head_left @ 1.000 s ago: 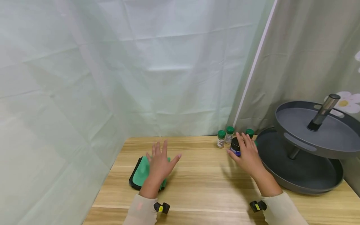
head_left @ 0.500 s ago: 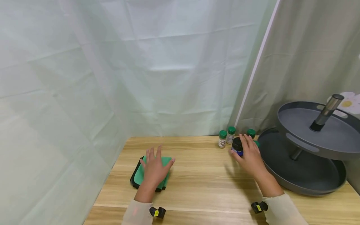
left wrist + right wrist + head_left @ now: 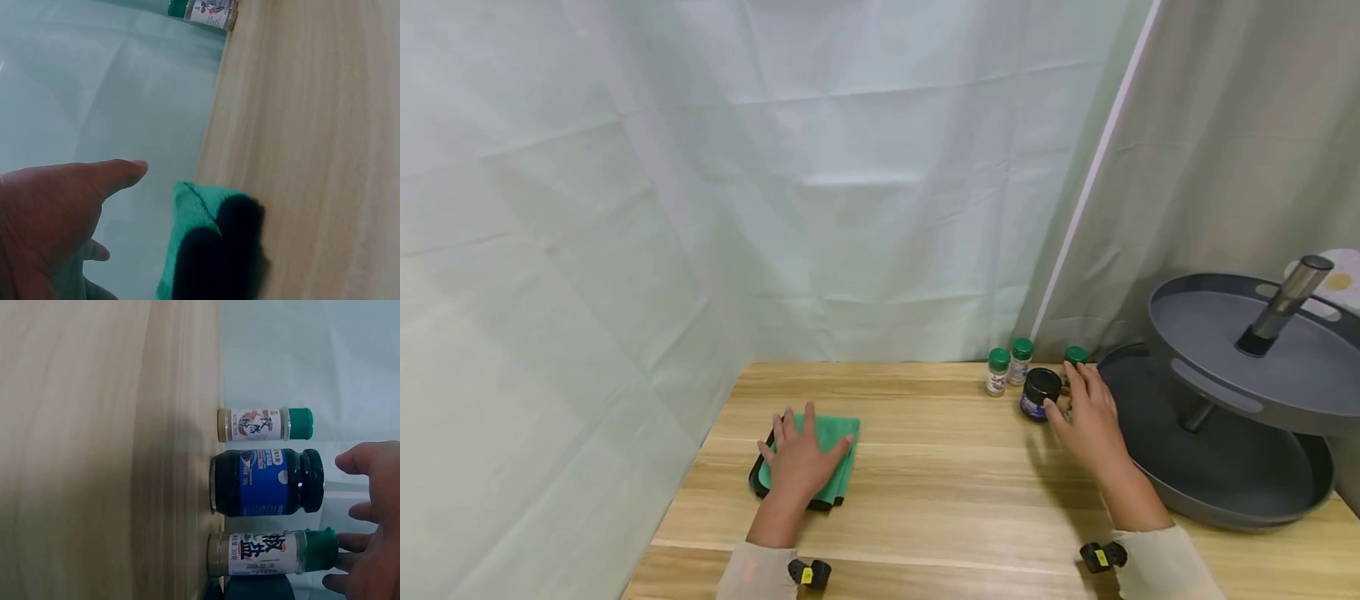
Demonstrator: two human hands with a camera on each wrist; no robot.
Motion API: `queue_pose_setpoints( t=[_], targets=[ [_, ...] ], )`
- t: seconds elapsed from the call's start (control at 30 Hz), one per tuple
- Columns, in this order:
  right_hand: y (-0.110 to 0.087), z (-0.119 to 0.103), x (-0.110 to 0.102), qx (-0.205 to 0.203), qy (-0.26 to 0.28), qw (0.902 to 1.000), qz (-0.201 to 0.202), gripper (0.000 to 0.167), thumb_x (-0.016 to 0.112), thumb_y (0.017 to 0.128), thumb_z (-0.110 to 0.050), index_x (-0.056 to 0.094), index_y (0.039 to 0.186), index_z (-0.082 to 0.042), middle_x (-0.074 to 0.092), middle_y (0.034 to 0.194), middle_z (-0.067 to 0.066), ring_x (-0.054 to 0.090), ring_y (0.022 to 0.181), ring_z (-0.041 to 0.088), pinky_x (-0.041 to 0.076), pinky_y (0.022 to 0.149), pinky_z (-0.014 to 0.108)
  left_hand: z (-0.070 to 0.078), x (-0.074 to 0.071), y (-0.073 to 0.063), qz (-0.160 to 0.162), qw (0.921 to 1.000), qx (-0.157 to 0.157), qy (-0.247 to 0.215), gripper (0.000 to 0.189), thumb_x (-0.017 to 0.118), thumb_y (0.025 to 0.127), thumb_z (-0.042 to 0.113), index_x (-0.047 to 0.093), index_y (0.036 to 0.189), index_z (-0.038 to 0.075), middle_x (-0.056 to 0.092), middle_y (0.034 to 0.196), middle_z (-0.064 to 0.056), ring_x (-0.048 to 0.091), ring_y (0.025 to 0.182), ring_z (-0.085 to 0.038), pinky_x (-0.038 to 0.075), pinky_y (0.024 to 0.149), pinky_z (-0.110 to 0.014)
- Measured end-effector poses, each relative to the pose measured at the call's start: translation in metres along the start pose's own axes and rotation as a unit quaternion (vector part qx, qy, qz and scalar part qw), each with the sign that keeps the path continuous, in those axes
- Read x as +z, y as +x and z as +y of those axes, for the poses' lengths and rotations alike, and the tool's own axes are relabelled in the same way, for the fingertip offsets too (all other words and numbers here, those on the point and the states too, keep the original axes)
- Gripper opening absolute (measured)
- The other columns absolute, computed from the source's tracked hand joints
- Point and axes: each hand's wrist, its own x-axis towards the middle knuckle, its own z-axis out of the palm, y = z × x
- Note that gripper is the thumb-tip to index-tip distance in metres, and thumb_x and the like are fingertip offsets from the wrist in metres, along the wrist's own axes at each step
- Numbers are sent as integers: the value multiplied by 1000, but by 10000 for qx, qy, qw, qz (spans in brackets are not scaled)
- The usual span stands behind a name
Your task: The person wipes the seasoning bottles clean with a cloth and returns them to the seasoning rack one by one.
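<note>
My left hand [image 3: 801, 462] hovers over or rests on a folded green cloth [image 3: 842, 442] with black edging; contact is hard to tell. Its fingers are spread, and the thumb points away from the cloth in the left wrist view. Over at the right, my right hand [image 3: 1092, 421] is beside a dark jar [image 3: 1041, 394] with a black lid and blue label. The fingers reach around the green cap of a spice bottle [image 3: 262, 553], loosely spread; whether they touch it cannot be told. In the head view the hand hides most of that bottle.
Two green-capped spice bottles [image 3: 997, 372] stand left of the jar by the back curtain. Another green cap [image 3: 1076, 356] shows behind my right fingers. A dark grey two-tier round tray [image 3: 1225, 492] with a metal post stands at the right.
My left hand has moved left and lower over the cloth. My right hand has shifted right, away from the jar, which now shows fully. The head view has turned slightly left.
</note>
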Motion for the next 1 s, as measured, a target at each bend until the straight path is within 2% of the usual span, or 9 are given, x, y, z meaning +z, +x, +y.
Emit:
queue_pose_setpoints(
  t=[0.17, 0.27, 0.43, 0.67, 0.87, 1.0],
  targets=[
    [-2, 5, 0, 364, 120, 9992, -99, 78, 59, 101, -22, 14, 160, 2, 18, 158, 37, 21, 143, 59, 27, 107, 74, -7, 3, -2, -36, 9998, -187, -19, 99, 63, 91, 62, 21, 161, 6, 12, 163, -35, 4, 152, -55, 7, 109, -83],
    [-2, 8, 0, 430, 185, 9989, 3, 78, 59, 101, -20, 12, 160, 2, 18, 157, 38, 26, 140, 60, 32, 105, 73, -10, 4, -4, -42, 9996, -273, 15, 100, 62, 91, 63, 21, 161, 5, 14, 162, -36, 8, 151, -56, 11, 109, -82],
    [-3, 12, 0, 442, 236, 9985, 220, 78, 62, 99, -14, 16, 158, 5, 23, 152, 39, 32, 135, 61, 34, 104, 72, -12, 6, -6, -79, 9995, -318, 32, 100, 64, 90, 63, 23, 160, 3, 17, 159, -41, 15, 148, -60, 15, 110, -81],
    [-4, 17, 1, 605, 186, 9977, 223, 80, 62, 97, -12, 13, 158, 7, 26, 148, 41, 36, 131, 60, 36, 103, 71, -15, 11, -6, -122, 9991, -378, 129, 105, 67, 87, 62, 23, 158, -1, 17, 155, -45, 18, 146, -61, 19, 110, -79],
    [-5, 21, 3, 478, 106, 9980, 412, 73, 62, 96, -7, 21, 155, 11, 33, 141, 42, 41, 125, 60, 38, 101, 70, -15, 15, -3, -195, 9985, -463, 197, 111, 70, 83, 65, 21, 159, 0, 18, 152, -48, 22, 143, -62, 24, 107, -77],
    [-6, 22, 4, 378, 6, 9983, 437, 65, 60, 96, -4, 29, 151, 13, 38, 134, 43, 44, 119, 59, 39, 98, 69, -14, 16, -2, -221, 9979, -524, 303, 112, 71, 82, 65, 22, 159, 0, 24, 149, -48, 30, 137, -62, 28, 105, -76]
  ],
)
